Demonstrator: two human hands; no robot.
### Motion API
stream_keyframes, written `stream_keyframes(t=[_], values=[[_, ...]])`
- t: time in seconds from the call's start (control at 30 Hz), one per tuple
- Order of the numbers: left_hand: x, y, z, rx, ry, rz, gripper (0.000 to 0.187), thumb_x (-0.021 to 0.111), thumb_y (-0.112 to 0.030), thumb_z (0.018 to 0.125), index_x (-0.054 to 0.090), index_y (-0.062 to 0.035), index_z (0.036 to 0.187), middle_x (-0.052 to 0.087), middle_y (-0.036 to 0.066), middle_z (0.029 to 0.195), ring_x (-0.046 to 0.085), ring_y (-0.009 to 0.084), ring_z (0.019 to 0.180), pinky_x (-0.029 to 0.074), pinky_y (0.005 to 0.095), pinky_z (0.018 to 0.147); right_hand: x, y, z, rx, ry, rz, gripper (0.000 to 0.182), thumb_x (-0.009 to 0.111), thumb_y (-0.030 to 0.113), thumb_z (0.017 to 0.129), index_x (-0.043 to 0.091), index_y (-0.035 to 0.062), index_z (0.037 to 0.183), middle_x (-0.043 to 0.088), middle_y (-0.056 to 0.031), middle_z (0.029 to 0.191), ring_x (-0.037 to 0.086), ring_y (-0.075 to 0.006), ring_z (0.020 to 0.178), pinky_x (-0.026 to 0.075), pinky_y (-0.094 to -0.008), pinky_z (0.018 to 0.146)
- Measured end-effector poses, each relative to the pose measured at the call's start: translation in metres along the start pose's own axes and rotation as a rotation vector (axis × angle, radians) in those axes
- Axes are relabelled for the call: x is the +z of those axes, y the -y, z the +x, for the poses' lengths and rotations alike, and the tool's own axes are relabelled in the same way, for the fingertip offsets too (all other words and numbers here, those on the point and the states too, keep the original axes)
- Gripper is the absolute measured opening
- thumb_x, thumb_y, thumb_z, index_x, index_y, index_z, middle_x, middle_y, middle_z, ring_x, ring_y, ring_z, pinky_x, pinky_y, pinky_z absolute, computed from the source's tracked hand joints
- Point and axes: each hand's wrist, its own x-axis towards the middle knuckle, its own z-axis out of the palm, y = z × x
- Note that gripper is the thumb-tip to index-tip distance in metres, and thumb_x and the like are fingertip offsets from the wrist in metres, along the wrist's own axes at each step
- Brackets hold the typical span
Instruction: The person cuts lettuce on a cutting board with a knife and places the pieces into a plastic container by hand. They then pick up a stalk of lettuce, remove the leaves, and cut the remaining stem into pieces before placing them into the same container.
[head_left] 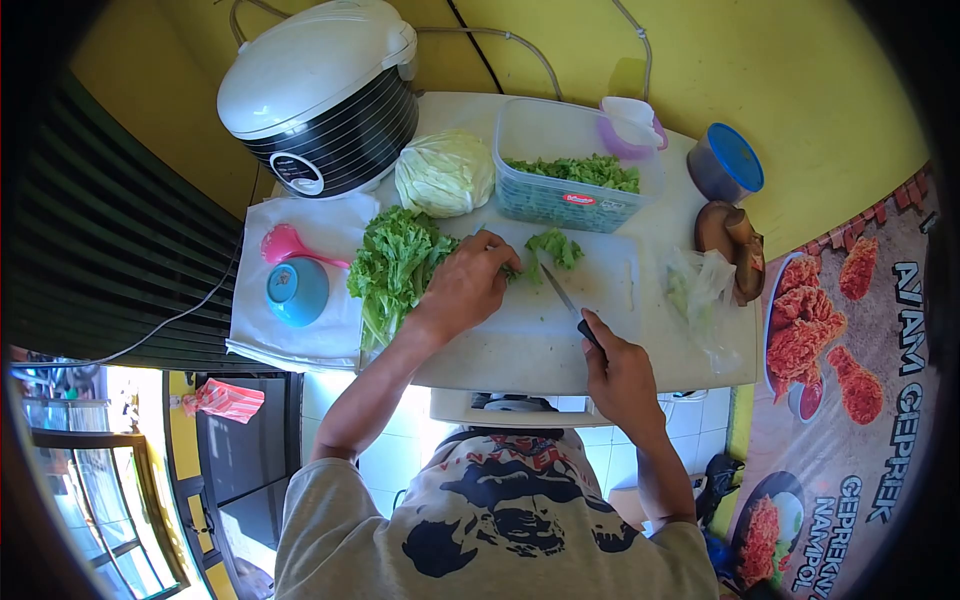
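My right hand (622,375) is closed around the black handle of a knife (562,292), whose blade points up and left over the white cutting board (600,262). Fingers bent, my left hand (472,280) presses on leafy lettuce at the board's left part; its fingertips are partly hidden. Cut lettuce pieces (556,247) lie beside the blade tip. A large bunch of lettuce (398,262) rests to the left of my left hand. Behind the board, a clear plastic container (520,205) holds chopped lettuce (580,172).
A cabbage (445,172) sits between the container and a rice cooker (320,100). At left, a blue bowl (297,292) and pink ladle (285,243) lie on white cloth. At right are a plastic bag (702,290), a brown object (725,240) and a blue-lidded tub (724,163).
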Motion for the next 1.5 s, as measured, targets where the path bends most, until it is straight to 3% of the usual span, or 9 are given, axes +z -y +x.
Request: stream_keyframes(t=[0.07, 0.17, 0.27, 0.5, 0.67, 0.8, 0.97, 1.1, 1.5], values=[[-0.005, -0.007, -0.001, 0.025, -0.043, 0.075, 0.021, 0.072, -0.01, 0.09, 0.074, -0.007, 0.11, 0.066, 0.015, 0.119, 0.065, 0.0389, 0.111, 0.052, 0.0491, 0.099, -0.003, 0.003, -0.001, 0.017, 0.038, 0.044, 0.044, 0.06, 0.008, 0.099, 0.061, 0.0035, 0.143, 0.07, -0.0236, 0.08, 0.069, -0.0407, 0.069, 0.054, -0.0484, 0.067], [-0.001, -0.019, 0.004, -0.127, -0.05, 0.064, 0.024, 0.078, -0.017, 0.087, 0.075, -0.0075, 0.109, 0.067, 0.013, 0.121, 0.062, 0.0365, 0.118, 0.05, 0.0479, 0.103, -0.01, 0.012, -0.001, 0.047, 0.099, 0.074, 0.044, 0.061, 0.009, 0.099, 0.061, 0.0041, 0.142, 0.07, -0.0243, 0.079, 0.069, -0.0404, 0.069, 0.053, -0.048, 0.066], [0.011, -0.017, 0.007, -0.125, -0.065, 0.192, 0.024, 0.079, -0.017, 0.086, 0.077, -0.0071, 0.109, 0.067, 0.012, 0.122, 0.06, 0.0345, 0.119, 0.049, 0.0469, 0.103, -0.011, 0.009, -0.004, 0.031, 0.081, 0.063, 0.043, 0.061, 0.009, 0.1, 0.061, 0.0045, 0.143, 0.07, -0.025, 0.082, 0.07, -0.0399, 0.069, 0.054, -0.0473, 0.066], [0.019, -0.004, 0.007, -0.05, -0.068, 0.145, 0.023, 0.077, -0.013, 0.087, 0.077, -0.0068, 0.11, 0.067, 0.011, 0.124, 0.059, 0.0338, 0.12, 0.046, 0.0472, 0.105, -0.01, 0.005, 0.002, -0.044, -0.025, 0.105, 0.044, 0.06, 0.006, 0.1, 0.06, 0.0049, 0.144, 0.072, -0.025, 0.088, 0.071, -0.0406, 0.071, 0.055, -0.0469, 0.067], [0.015, 0.0, 0.003, -0.03, -0.018, 0.136, 0.025, 0.075, -0.012, 0.087, 0.076, -0.0064, 0.112, 0.065, 0.012, 0.127, 0.058, 0.034, 0.122, 0.045, 0.0474, 0.106, 0.018, -0.008, 0.011, -0.074, -0.076, -0.037, 0.047, 0.06, 0.008, 0.1, 0.056, 0.0049, 0.147, 0.072, -0.0222, 0.087, 0.071, -0.0396, 0.07, 0.056, -0.0474, 0.067], [0.013, -0.007, 0.004, -0.08, -0.067, 0.116, 0.019, 0.077, -0.015, 0.087, 0.078, -0.0051, 0.103, 0.068, 0.012, 0.124, 0.06, 0.0345, 0.119, 0.046, 0.0476, 0.106, 0.017, 0.001, 0.015, -0.027, -0.078, -0.082, 0.046, 0.063, 0.002, 0.098, 0.059, 0.0028, 0.144, 0.07, -0.025, 0.086, 0.07, -0.0404, 0.071, 0.055, -0.0458, 0.066], [0.024, 0.003, 0.012, -0.143, -0.186, 0.121, 0.015, 0.078, -0.018, 0.086, 0.08, -0.0032, 0.086, 0.073, 0.013, 0.115, 0.064, 0.0348, 0.11, 0.05, 0.047, 0.1, 0.02, -0.001, 0.012, -0.136, -0.137, -0.116, 0.051, 0.06, 0.009, 0.1, 0.053, 0.0072, 0.151, 0.069, -0.0173, 0.08, 0.068, -0.0351, 0.061, 0.055, -0.0462, 0.057], [0.027, 0.001, 0.015, -0.168, -0.216, 0.15, 0.014, 0.077, -0.017, 0.086, 0.079, -0.0034, 0.084, 0.074, 0.011, 0.111, 0.065, 0.0338, 0.109, 0.052, 0.0469, 0.098, 0.023, 0.003, 0.008, -0.2, -0.133, -0.082, 0.056, 0.061, 0.009, 0.1, 0.049, 0.0095, 0.155, 0.067, -0.0161, 0.079, 0.067, -0.0347, 0.058, 0.055, -0.0469, 0.055], [0.026, 0.001, 0.014, -0.158, -0.209, 0.192, 0.01, 0.079, -0.015, 0.084, 0.079, -0.0047, 0.083, 0.073, 0.009, 0.112, 0.065, 0.0338, 0.108, 0.052, 0.0465, 0.096, 0.029, 0.003, 0.017, -0.128, -0.016, -0.255, 0.064, 0.063, 0.006, 0.095, 0.047, 0.0109, 0.157, 0.066, -0.0166, 0.078, 0.067, -0.0359, 0.057, 0.057, -0.0487, 0.056]])
